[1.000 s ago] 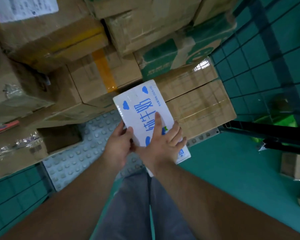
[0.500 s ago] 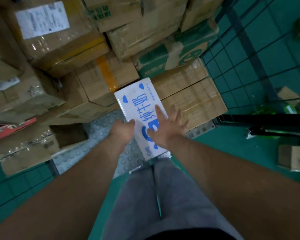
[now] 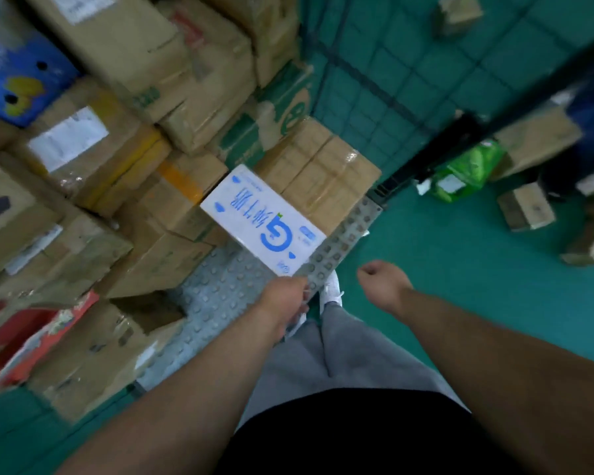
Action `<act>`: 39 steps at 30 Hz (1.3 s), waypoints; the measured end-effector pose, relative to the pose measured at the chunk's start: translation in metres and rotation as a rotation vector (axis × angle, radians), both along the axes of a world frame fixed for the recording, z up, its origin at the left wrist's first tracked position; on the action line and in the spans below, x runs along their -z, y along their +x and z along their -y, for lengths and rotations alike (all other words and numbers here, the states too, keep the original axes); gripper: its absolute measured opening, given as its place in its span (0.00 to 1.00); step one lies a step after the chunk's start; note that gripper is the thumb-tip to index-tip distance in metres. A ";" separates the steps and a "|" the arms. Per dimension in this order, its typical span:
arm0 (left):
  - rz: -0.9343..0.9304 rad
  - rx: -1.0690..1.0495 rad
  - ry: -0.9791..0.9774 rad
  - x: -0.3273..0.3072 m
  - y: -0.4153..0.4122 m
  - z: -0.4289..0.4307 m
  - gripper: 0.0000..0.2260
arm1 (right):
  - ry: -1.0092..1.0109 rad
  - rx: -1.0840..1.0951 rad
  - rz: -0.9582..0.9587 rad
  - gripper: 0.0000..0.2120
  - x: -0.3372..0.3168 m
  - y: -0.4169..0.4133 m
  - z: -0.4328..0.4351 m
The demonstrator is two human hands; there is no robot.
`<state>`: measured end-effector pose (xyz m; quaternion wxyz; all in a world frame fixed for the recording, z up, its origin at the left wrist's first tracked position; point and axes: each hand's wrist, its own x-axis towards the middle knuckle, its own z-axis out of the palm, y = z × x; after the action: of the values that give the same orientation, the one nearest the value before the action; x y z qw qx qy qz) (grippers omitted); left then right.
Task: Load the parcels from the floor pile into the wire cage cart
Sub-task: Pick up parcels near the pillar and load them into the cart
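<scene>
Right hand (image 3: 381, 286) has been pulled off the white box (image 3: 261, 217) and is seen apart from it over the green floor (image 3: 460, 303), fingers loosely curled, nothing held. Left hand (image 3: 283, 298) is kept at the box's near corner with fingers curled. Because of blur, it cannot be told whether the corner is pinched or only touched.

A second ago the box was held in both hands. Half a second ago the right palm was spread on its top. Now the box is set inside the cart, far end against the stacked cartons (image 3: 326, 180), near end over the studded cart base (image 3: 220, 293), with the wire wall (image 3: 357, 80) to the far right.

Judged: placement is done, release is nearly finished, and this parcel can be counted as loaded. More parcels are left on the floor at right, a small carton (image 3: 525, 207) and a green bag (image 3: 467, 173), so a turn right is expected next.
</scene>
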<state>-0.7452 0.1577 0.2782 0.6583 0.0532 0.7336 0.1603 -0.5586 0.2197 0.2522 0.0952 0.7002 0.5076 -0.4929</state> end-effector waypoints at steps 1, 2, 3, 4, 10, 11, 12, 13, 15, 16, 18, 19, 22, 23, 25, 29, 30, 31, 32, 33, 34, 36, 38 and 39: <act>-0.007 0.076 0.001 -0.004 0.013 -0.001 0.07 | 0.009 0.084 -0.015 0.11 -0.009 0.012 0.014; -0.027 0.131 -0.002 -0.005 0.021 -0.004 0.08 | 0.013 0.146 -0.040 0.10 -0.016 0.018 0.023; -0.038 0.189 0.013 -0.009 0.032 -0.009 0.08 | 0.017 0.220 -0.062 0.10 -0.022 0.028 0.032; -0.044 0.247 0.042 -0.013 0.044 -0.015 0.08 | 0.030 0.295 -0.088 0.10 -0.030 0.038 0.040; 0.010 0.514 0.226 -0.041 0.130 -0.047 0.07 | 0.138 0.685 -0.090 0.12 -0.064 0.118 0.080; 0.005 0.559 0.233 -0.043 0.146 -0.049 0.06 | 0.153 0.752 -0.094 0.12 -0.069 0.132 0.089; 0.000 0.605 0.241 -0.045 0.164 -0.050 0.06 | 0.170 0.825 -0.104 0.11 -0.075 0.149 0.097; -0.005 0.646 0.251 -0.047 0.181 -0.049 0.06 | 0.186 0.885 -0.116 0.11 -0.078 0.163 0.105; 0.001 0.731 0.272 -0.054 0.219 -0.046 0.06 | 0.227 0.999 -0.136 0.10 -0.088 0.194 0.123; 0.009 0.774 0.283 -0.058 0.242 -0.043 0.06 | 0.247 1.061 -0.144 0.10 -0.093 0.213 0.133; 0.023 0.842 0.277 -0.065 0.280 -0.036 0.06 | 0.270 1.150 -0.143 0.10 -0.099 0.244 0.148; 0.029 0.870 0.276 -0.068 0.302 -0.034 0.06 | 0.282 1.193 -0.146 0.10 -0.100 0.263 0.157; 0.026 0.940 0.277 -0.073 0.368 -0.029 0.08 | 0.295 1.291 -0.162 0.12 -0.099 0.321 0.179; 0.024 0.956 0.281 -0.073 0.392 -0.029 0.08 | 0.302 1.308 -0.159 0.13 -0.098 0.343 0.185; 0.017 0.973 0.288 -0.074 0.437 -0.028 0.09 | 0.295 1.298 -0.134 0.13 -0.096 0.387 0.192; -0.008 0.968 0.302 -0.078 0.524 -0.030 0.09 | 0.285 1.202 -0.080 0.11 -0.094 0.482 0.194; -0.006 0.955 0.312 -0.082 0.542 -0.033 0.09 | 0.287 1.174 -0.069 0.10 -0.096 0.502 0.190; -0.003 0.939 0.320 -0.087 0.557 -0.036 0.09 | 0.287 1.149 -0.064 0.10 -0.099 0.519 0.184; 0.005 0.927 0.322 -0.093 0.569 -0.039 0.09 | 0.283 1.123 -0.067 0.10 -0.103 0.533 0.178; 0.012 0.918 0.326 -0.098 0.577 -0.042 0.09 | 0.279 1.104 -0.075 0.10 -0.107 0.544 0.171; 0.019 0.908 0.330 -0.103 0.584 -0.045 0.09 | 0.275 1.078 -0.083 0.10 -0.109 0.553 0.163; 0.027 0.889 0.339 -0.110 0.591 -0.055 0.09 | 0.275 1.029 -0.102 0.10 -0.111 0.566 0.144; 0.003 0.853 0.348 -0.112 0.594 -0.073 0.08 | 0.276 0.990 -0.129 0.10 -0.109 0.575 0.118; -0.018 0.835 0.350 -0.111 0.594 -0.083 0.08 | 0.275 0.977 -0.140 0.10 -0.108 0.579 0.105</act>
<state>-0.1513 0.2408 0.3891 0.6412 0.4562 0.6171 0.0021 0.0200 0.1149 0.3598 -0.2734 0.8270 0.1864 -0.4544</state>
